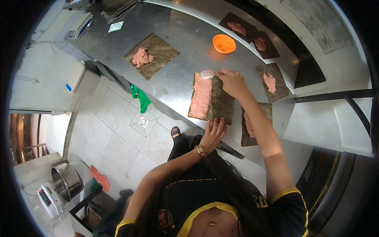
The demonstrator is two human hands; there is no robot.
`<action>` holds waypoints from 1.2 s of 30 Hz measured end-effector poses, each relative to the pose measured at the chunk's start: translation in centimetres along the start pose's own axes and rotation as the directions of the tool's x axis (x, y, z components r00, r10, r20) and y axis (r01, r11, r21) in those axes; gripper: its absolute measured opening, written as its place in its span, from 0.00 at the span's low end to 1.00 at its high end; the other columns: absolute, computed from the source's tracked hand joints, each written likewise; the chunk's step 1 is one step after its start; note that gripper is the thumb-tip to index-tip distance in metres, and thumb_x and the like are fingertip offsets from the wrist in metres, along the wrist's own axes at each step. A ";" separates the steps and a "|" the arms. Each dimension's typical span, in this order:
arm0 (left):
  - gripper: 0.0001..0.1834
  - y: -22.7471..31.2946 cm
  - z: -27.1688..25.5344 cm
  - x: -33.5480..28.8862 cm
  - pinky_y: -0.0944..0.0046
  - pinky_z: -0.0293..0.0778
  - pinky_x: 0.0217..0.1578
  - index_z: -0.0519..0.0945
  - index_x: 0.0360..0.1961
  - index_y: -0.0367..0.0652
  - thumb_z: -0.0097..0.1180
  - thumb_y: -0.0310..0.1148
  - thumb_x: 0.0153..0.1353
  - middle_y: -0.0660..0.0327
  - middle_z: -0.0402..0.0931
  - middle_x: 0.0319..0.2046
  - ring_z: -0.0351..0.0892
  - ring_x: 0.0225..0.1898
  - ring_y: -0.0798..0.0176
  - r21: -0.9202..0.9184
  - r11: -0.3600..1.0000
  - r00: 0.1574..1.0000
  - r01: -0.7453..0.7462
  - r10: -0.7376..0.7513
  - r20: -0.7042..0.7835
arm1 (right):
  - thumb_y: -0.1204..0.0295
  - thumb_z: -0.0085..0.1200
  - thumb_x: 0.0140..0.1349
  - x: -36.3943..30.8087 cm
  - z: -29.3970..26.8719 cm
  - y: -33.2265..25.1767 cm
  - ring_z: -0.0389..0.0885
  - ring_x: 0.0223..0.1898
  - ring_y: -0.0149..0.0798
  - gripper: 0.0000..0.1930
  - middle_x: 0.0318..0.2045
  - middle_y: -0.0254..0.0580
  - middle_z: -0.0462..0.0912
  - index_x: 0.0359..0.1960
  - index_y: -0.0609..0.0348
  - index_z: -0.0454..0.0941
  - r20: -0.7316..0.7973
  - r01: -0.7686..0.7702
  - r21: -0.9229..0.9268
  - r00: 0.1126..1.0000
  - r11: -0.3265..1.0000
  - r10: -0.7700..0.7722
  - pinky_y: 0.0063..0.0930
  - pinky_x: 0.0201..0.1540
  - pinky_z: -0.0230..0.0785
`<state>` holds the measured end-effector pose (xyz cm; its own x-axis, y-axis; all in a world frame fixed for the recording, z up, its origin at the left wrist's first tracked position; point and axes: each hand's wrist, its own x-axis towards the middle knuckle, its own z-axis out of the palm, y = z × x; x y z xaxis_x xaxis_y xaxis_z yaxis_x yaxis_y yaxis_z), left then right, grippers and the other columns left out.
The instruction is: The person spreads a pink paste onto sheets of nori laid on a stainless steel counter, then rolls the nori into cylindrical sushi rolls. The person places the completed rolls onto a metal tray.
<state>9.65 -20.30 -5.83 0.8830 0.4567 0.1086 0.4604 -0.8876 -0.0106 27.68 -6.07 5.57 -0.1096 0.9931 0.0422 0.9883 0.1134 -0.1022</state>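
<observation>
A dark green seaweed sheet lies on the steel table in front of me. A flat strip of pink minced-meat paste covers its left part; the right part is bare. My right hand is closed on a spoon, whose shiny bowl rests at the far end of the paste. The spoon's handle is mostly hidden by the fingers. At the sheet's near edge, my left hand lies with its fingers stretched out, touching the seaweed and holding nothing.
More seaweed sheets with pink paste lie left, right and under my right forearm. An orange bowl stands farther back. A green cloth hangs at the table's edge. A steel mixing bowl is at lower left.
</observation>
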 end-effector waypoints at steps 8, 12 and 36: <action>0.44 -0.2 -0.5 0.3 0.38 0.52 0.63 0.63 0.62 0.46 0.62 0.55 0.46 0.44 0.46 0.68 0.50 0.66 0.41 -0.054 0.999 0.999 -0.004 0.006 0.039 | 0.78 0.44 0.58 0.6 1.7 -0.2 0.80 0.38 0.50 0.18 0.38 0.44 0.76 0.48 0.52 0.78 0.032 -0.081 -0.030 0.996 0.996 0.082 0.44 0.42 0.73; 0.45 -0.7 -1.5 0.4 0.38 0.48 0.64 0.63 0.62 0.46 0.63 0.54 0.44 0.46 0.46 0.68 0.46 0.68 0.38 -0.150 0.989 0.998 0.012 -0.003 0.061 | 0.79 0.44 0.56 1.0 0.6 0.0 0.80 0.39 0.51 0.19 0.41 0.46 0.77 0.48 0.54 0.78 0.063 -0.120 -0.037 0.990 0.992 0.122 0.45 0.43 0.72; 0.51 -1.4 -2.0 1.4 0.45 0.47 0.66 0.55 0.66 0.34 0.61 0.54 0.48 0.44 0.45 0.68 0.44 0.69 0.39 -0.327 0.945 0.978 -0.006 0.074 0.197 | 0.76 0.46 0.56 -11.7 3.8 -5.1 0.79 0.38 0.57 0.16 0.35 0.57 0.81 0.47 0.60 0.78 0.182 -0.517 0.580 0.836 0.630 0.518 0.44 0.43 0.71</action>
<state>10.02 -18.56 -3.70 0.9153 0.3924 -0.0909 0.4002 -0.8609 0.3140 23.54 -18.11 1.85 0.4008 0.8944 -0.1986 0.6176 -0.4239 -0.6625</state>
